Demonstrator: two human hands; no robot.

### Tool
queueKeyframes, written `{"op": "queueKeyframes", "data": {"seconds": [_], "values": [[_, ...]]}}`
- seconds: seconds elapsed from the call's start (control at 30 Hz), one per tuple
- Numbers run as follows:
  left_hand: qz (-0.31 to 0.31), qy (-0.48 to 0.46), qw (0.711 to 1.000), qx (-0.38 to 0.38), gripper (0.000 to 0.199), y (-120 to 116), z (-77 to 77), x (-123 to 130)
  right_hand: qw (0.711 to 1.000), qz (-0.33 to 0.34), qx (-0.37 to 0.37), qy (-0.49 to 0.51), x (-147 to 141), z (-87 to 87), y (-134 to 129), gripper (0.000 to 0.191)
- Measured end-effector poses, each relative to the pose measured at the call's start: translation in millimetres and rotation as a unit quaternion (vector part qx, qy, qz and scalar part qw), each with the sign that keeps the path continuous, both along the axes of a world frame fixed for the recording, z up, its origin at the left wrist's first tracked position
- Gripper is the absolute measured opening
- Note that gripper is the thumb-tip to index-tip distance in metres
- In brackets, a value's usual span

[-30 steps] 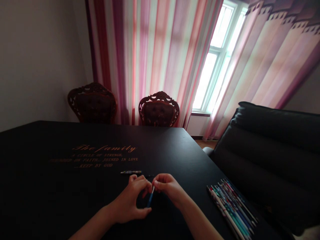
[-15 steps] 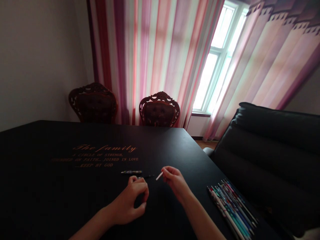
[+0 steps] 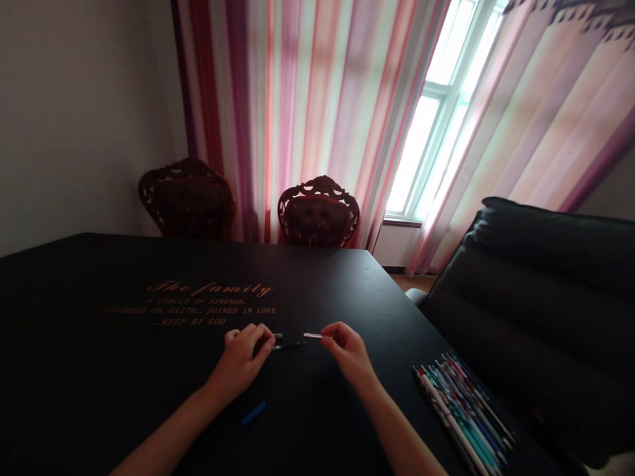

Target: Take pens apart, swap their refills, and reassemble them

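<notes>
My right hand [image 3: 347, 350] pinches a thin white stick [image 3: 312, 336] that points left, just above the black table. My left hand [image 3: 247, 357] has its fingers closed on a patterned pen piece [image 3: 278, 336], whose end shows past the fingertips; the rest is hidden by the hand. A dark thin pen part [image 3: 292, 346] lies on the table between the hands. Nearer to me, below the left hand, lies a short blue piece [image 3: 254, 414].
Several pens [image 3: 461, 410] lie side by side near the right edge of the black table [image 3: 149, 396]. A black leather chair [image 3: 540, 297] stands at the right. Two carved chairs [image 3: 318, 218] are beyond the far edge, before striped curtains.
My left hand has moved up and left onto the patterned piece, and the blue piece now shows on the table. The white stick has turned nearly level.
</notes>
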State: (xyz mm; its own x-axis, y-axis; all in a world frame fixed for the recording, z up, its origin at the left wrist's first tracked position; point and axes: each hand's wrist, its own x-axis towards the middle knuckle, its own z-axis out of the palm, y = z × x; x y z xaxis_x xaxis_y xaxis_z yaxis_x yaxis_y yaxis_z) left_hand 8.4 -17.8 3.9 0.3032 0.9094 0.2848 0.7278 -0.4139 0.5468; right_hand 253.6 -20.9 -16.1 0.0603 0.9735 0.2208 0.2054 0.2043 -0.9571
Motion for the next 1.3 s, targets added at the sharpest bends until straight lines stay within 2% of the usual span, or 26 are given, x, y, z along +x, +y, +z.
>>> {"op": "queueKeyframes", "data": {"seconds": [0.1,0.17,0.23,0.3,0.4,0.5,0.63,0.7,0.8,0.9,1.03,1.13,1.3], "values": [[-0.069,0.048,0.993,-0.083,0.035,-5.1,20.8,-10.3,1.000,-0.009,0.011,-0.027,4.3,3.7,0.0,0.014],[-0.136,0.095,0.976,-0.139,0.033,-11.2,31.8,-15.1,0.999,0.003,0.011,-0.034,4.6,6.1,-1.1,0.013],[-0.188,0.129,0.958,-0.175,0.028,-16.5,38.5,-17.3,0.998,0.025,0.009,-0.049,3.1,7.2,-2.6,0.011],[-0.206,0.136,0.949,-0.196,0.020,-18.7,41.3,-17.4,0.997,0.037,0.010,-0.074,1.4,6.4,-3.3,0.010],[-0.177,0.101,0.958,-0.201,0.015,-14.9,40.8,-16.8,0.994,0.018,0.019,-0.105,1.6,2.8,-2.2,0.011],[-0.134,0.028,0.977,-0.161,0.019,-6.8,36.2,-17.4,0.991,-0.001,0.025,-0.131,4.5,-0.8,0.0,0.012],[-0.083,-0.031,0.990,-0.113,0.020,3.1,23.6,-19.4,0.982,0.026,0.029,-0.183,6.6,-2.8,-0.3,0.014],[-0.060,-0.022,0.994,-0.087,0.019,7.9,15.6,-21.7,0.974,0.048,0.027,-0.220,6.3,-3.3,-2.1,0.019],[-0.007,0.024,1.000,-0.010,0.020,15.9,2.7,-28.2,0.960,0.064,0.028,-0.271,5.1,-4.2,-4.8,0.026],[0.035,0.073,0.995,0.057,0.025,22.7,-9.3,-35.4,0.949,0.069,0.033,-0.305,3.2,-4.7,-6.6,0.026],[0.043,0.093,0.994,0.044,0.022,29.0,-19.9,-39.9,0.947,0.065,0.032,-0.314,0.6,-3.9,-7.1,0.017],[0.056,0.041,0.998,0.010,0.018,35.5,-22.9,-41.8,0.955,0.066,0.036,-0.286,0.3,-2.7,-5.8,0.011],[0.052,-0.016,0.998,-0.017,0.037,48.7,-23.2,-48.4,0.973,0.044,0.039,-0.225,2.5,0.3,-2.9,0.006]]}}
